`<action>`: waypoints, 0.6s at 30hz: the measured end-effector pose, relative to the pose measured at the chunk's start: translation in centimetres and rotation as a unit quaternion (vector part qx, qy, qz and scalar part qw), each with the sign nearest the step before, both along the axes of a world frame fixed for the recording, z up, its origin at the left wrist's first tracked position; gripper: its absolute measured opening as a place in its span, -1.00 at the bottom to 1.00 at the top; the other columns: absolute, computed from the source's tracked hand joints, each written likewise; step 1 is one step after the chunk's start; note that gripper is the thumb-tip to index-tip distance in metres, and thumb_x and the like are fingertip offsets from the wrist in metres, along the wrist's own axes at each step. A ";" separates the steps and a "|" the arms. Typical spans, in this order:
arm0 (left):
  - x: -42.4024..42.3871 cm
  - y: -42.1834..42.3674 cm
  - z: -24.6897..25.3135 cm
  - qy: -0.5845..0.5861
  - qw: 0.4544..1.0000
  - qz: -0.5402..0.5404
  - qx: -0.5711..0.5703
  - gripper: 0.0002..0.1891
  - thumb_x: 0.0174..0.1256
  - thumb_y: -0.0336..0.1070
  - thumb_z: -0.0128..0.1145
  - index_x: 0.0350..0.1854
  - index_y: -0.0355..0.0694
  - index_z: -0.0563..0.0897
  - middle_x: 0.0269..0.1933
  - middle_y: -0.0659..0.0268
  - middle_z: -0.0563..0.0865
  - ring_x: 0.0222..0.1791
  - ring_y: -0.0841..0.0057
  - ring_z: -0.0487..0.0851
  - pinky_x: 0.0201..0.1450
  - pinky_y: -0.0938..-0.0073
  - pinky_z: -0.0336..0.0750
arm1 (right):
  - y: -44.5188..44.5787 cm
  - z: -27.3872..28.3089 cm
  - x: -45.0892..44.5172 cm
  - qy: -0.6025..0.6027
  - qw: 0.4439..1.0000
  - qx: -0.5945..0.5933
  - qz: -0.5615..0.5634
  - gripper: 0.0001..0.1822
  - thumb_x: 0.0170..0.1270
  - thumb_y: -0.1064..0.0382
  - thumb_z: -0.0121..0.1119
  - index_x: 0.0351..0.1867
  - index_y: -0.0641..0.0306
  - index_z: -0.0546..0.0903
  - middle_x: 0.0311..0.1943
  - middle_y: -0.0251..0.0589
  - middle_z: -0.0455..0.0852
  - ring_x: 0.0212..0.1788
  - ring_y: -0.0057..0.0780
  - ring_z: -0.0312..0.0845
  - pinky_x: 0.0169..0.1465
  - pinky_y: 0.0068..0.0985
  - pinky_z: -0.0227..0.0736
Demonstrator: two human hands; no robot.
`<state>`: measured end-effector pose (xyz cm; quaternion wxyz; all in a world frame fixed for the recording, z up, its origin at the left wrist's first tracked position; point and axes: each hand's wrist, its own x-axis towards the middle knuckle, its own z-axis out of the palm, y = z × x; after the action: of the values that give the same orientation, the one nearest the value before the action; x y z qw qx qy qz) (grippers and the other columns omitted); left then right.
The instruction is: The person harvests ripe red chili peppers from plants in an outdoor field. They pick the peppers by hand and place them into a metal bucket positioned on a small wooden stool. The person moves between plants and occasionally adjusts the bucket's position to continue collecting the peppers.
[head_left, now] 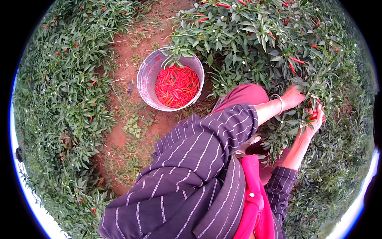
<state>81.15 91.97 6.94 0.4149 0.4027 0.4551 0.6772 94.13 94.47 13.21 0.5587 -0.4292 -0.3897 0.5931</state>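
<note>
My left hand [293, 97], with a pale bangle [280, 104] on its wrist, reaches into a chili plant [294, 122] on the right. Leaves partly cover its fingertips, so whether they grip anything is unclear. Just below and to the right, my right hand [314, 119] is curled around several red chili peppers [314, 115], palm turned up among the leaves. The two hands are close together but apart. Behind my left arm, a worn bucket [146, 86] stands on the soil, partly filled with picked red chilies [177, 86].
A strip of reddish soil [119, 137] with small weeds runs between two rows. Dense chili plants [65, 98] line the left side. A leafy branch [182, 50] hangs over the bucket's rim. My bent knee [247, 92] is between the bucket and the right-hand plants.
</note>
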 end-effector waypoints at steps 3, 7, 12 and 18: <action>0.4 0.6 -2.4 0.133 0.984 0.100 0.070 -0.76 0.06 -0.31 0.09 -0.22 -0.26 0.61 -0.30 0.09 0.69 -0.25 0.12 0.64 -0.16 0.25 0.50 | -2.8 4.2 -3.3 0.072 0.989 0.030 0.128 -0.89 0.33 0.31 0.09 -0.23 0.31 0.53 -0.59 -0.41 0.42 -0.66 -0.63 0.26 -0.58 -0.66 0.13; 1.7 2.0 -3.8 0.038 0.992 0.105 -0.065 -0.70 -0.06 -0.22 0.24 -0.36 -0.36 0.59 -0.29 -0.10 0.64 -0.24 0.04 0.63 -0.19 0.17 0.48 | -7.4 8.9 -14.2 0.045 0.968 0.075 0.234 -0.89 0.30 0.39 0.12 -0.19 0.34 0.55 -0.59 -0.38 0.45 -0.66 -0.63 0.28 -0.59 -0.67 0.16; 0.8 0.2 -1.6 0.037 0.994 0.062 -0.079 -0.70 -0.03 -0.23 0.24 -0.29 -0.34 0.60 -0.29 -0.04 0.66 -0.23 0.12 0.64 -0.14 0.22 0.49 | -16.4 5.6 -26.4 -0.171 0.863 0.130 0.456 -0.65 0.14 0.24 0.35 -0.08 0.32 0.55 -0.27 -0.19 0.68 -0.31 -0.49 0.61 -0.24 -0.58 0.49; 0.0 0.1 -1.6 0.024 0.993 0.058 -0.103 -0.69 0.00 -0.24 0.23 -0.22 -0.30 0.62 -0.28 0.04 0.69 -0.22 0.21 0.66 -0.09 0.28 0.50 | -17.0 2.9 -28.2 -0.236 0.822 0.159 0.494 -0.41 0.16 0.11 0.34 0.16 0.30 0.43 0.04 -0.03 0.58 0.04 -0.34 0.55 0.02 -0.45 0.48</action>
<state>81.19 92.09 5.38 0.4034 0.3469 0.5551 0.6393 65.95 77.51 16.13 0.1425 -0.2106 -0.7585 0.6000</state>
